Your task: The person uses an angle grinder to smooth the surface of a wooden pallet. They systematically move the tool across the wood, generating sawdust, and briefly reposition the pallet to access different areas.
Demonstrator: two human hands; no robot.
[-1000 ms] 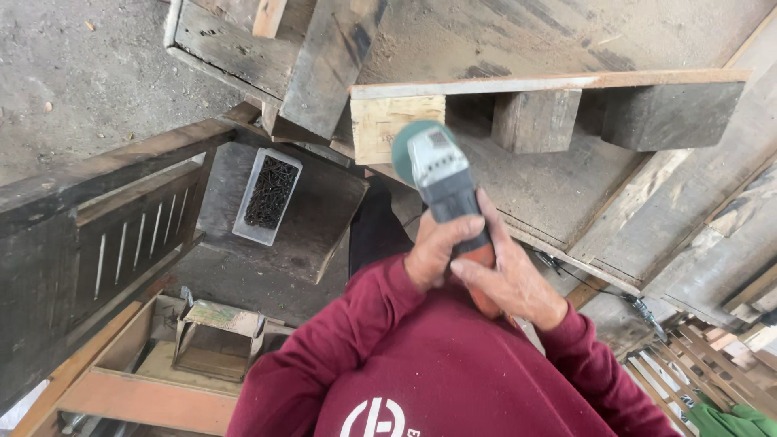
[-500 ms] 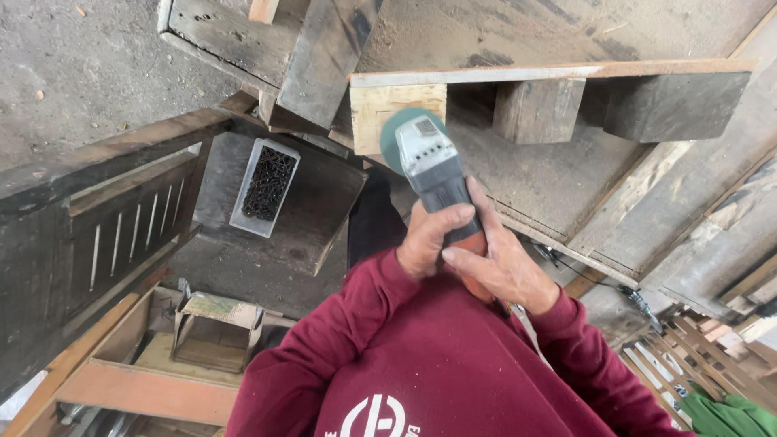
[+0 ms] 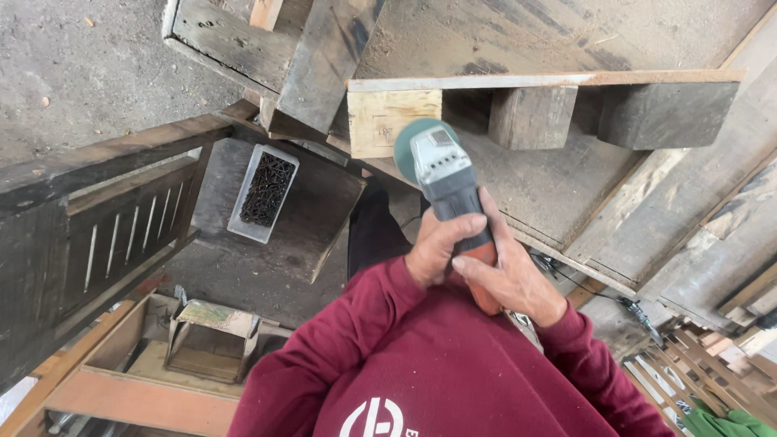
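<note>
While both my hands are wrapped tight round the angle grinder (image 3: pixel 450 194), left hand (image 3: pixel 441 247) up front and right hand (image 3: pixel 511 279) behind, its disc sits just beyond my fingers against the pale pallet block (image 3: pixel 394 121); screw tray (image 3: pixel 264 193) off left.

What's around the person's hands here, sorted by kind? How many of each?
Angle grinder, held by the left hand and right hand: 1
Wooden blocks under the top board: pale block, middle block, dark block: 3
Clear tray of dark screws: 1
Open cardboard box: 1
Total: 6
</note>
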